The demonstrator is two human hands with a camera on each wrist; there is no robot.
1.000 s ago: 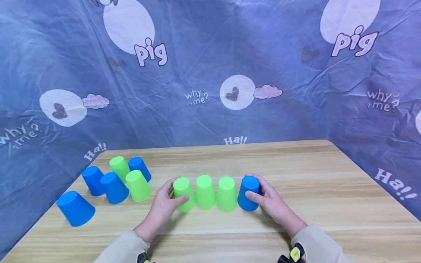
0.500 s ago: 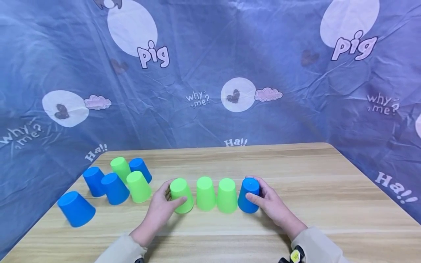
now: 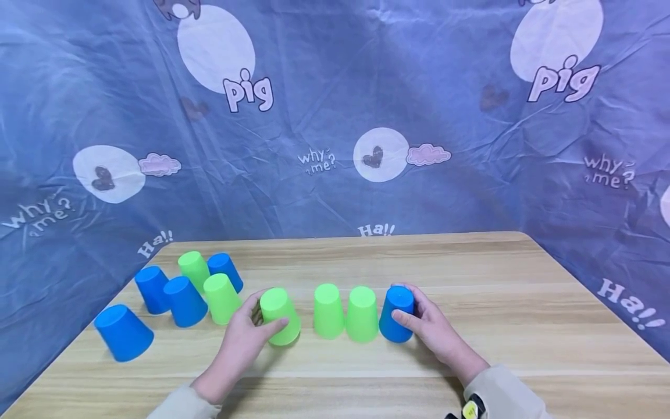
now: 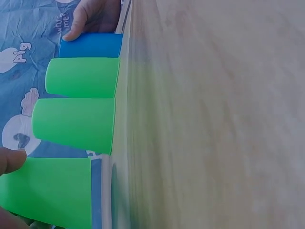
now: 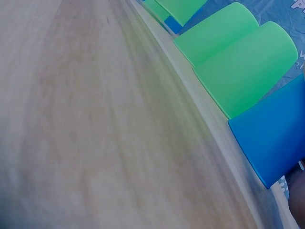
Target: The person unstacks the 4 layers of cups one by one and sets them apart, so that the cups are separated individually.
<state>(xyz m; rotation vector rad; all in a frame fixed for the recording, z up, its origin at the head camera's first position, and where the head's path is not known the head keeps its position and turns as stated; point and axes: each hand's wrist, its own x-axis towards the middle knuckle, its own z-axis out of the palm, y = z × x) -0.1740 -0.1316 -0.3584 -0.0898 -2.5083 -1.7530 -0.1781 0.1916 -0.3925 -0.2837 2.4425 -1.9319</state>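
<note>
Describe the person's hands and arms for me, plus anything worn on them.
The left hand and right hand are ungloved. The left sleeve and right sleeve are plain pale beige-grey. By the right cuff sits a black device with a yellow patch, partly cut off by the head view's edge.

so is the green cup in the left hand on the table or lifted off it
Lifted: in the left wrist view, blue backdrop shows between the held cup and the table.
</note>
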